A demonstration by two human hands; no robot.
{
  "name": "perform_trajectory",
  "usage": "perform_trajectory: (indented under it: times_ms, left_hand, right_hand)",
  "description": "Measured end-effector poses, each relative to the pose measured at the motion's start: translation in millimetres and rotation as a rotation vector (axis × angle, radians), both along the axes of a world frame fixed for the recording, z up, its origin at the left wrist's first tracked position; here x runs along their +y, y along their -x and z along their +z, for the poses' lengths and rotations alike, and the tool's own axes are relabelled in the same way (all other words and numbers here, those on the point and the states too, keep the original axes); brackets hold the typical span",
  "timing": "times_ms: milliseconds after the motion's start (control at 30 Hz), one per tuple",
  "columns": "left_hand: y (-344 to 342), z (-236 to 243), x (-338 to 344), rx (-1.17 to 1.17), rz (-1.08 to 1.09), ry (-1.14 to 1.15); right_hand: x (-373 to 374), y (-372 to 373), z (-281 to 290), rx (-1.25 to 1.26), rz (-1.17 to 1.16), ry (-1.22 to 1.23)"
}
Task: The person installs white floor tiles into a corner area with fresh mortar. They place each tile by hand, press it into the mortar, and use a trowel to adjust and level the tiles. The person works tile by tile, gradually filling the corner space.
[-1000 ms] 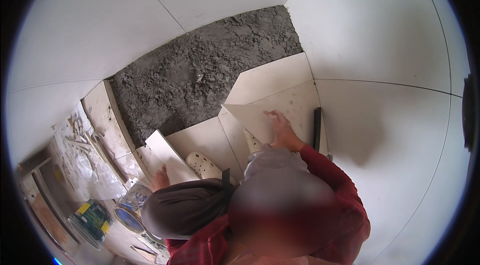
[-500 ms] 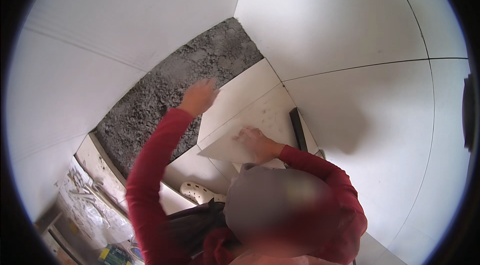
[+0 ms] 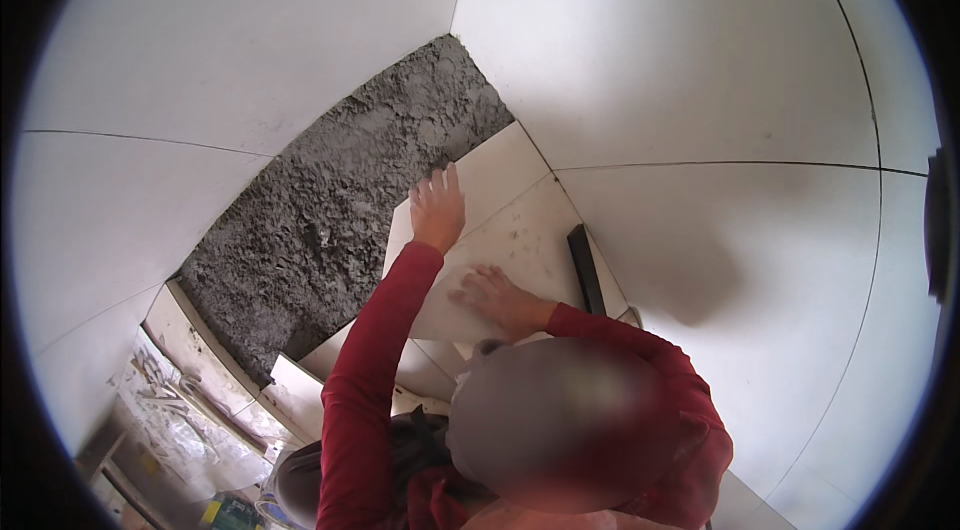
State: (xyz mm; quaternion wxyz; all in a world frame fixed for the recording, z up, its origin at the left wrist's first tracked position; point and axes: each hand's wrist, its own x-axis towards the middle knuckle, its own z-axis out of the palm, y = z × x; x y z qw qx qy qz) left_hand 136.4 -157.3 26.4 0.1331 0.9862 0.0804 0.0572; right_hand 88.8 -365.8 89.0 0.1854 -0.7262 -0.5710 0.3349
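Observation:
My left hand (image 3: 436,205), in a red sleeve, reaches to pale floor tiles (image 3: 500,160) beside the rough grey mortar bed (image 3: 320,190). Its fingers are spread and lie over the tiles near the mortar's edge. Below it my right hand (image 3: 497,302) rests with fingers apart on a loose pale tile (image 3: 435,315), whose left part is partly behind my left arm. A dark straight bar (image 3: 583,268) lies on the speckled tiles right of that hand. A narrow white tile piece (image 3: 296,392) is at the lower left.
Large white tiled walls (image 3: 720,60) enclose the corner. At lower left lie a ledge (image 3: 205,350), a littered plastic sheet with scraps and sticks (image 3: 170,410), a metal frame (image 3: 110,475) and a green container (image 3: 228,512). My head covering fills the lower middle.
My left hand has risen from the lower left onto the tiles by the mortar's edge. My right hand has shifted slightly down-left on the loose tile. The view has turned.

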Motion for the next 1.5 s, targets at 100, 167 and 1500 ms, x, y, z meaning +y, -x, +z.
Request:
perform_trajectory:
  times_ms: [100,167,1500]
  left_hand:
    - [-15.8,11.4,-2.8,0.128,0.063,0.076]
    - [-25.8,20.8,-4.2,0.295,0.108,0.164]
    - [97.7,232.4,142.6,-0.672,0.337,0.662]
  right_hand:
    - [-3.4,0.8,-7.6,-0.007,-0.015,-0.027]
    - [-4.7,1.6,-8.6,-0.008,-0.038,-0.063]
    - [2.5,-7.3,1.1,-0.026,0.091,0.024]
